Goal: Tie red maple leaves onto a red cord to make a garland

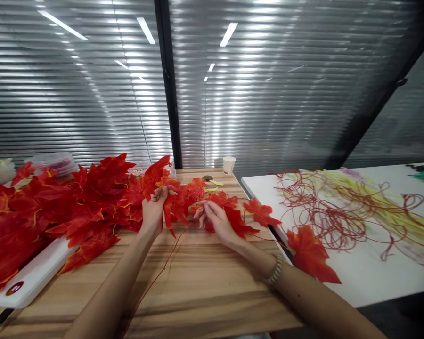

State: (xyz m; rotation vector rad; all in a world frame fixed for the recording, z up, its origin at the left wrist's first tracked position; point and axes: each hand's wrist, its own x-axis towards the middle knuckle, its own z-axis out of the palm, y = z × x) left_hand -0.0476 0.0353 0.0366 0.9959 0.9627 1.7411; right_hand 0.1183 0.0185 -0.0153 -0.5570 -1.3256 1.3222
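Head view, nearest first: two bare forearms reach out over the wooden table (205, 287), and a thin red wire (162, 270) trails between them toward the near edge. The right wrist wears a beaded bracelet (273, 271). The left hand (153, 209) is closed, fingers curled around the stem end of a red leaf garland (178, 200) and holding it slightly raised. The right hand (214, 219) rests on the same garland just beside it, fingertips pinching at a leaf or its stem; exactly what it pinches is too small to tell.

The leaves look like thin artificial fabric: very light, floppy, apt to crease but not to break. The wire under them seems springy and prone to tangling, so the sure hold is judged to be on the stem where a leaf joins it, not on the leaf blade, which would slip or fold.

To the left, a large leaf pile (53, 207) partly covers a white tray (35, 275). To the right, a white board (356, 263) carries loose leaves and a wire tangle (342, 207). Farther back stands a paper cup (229, 165), before slatted blinds (268, 84).
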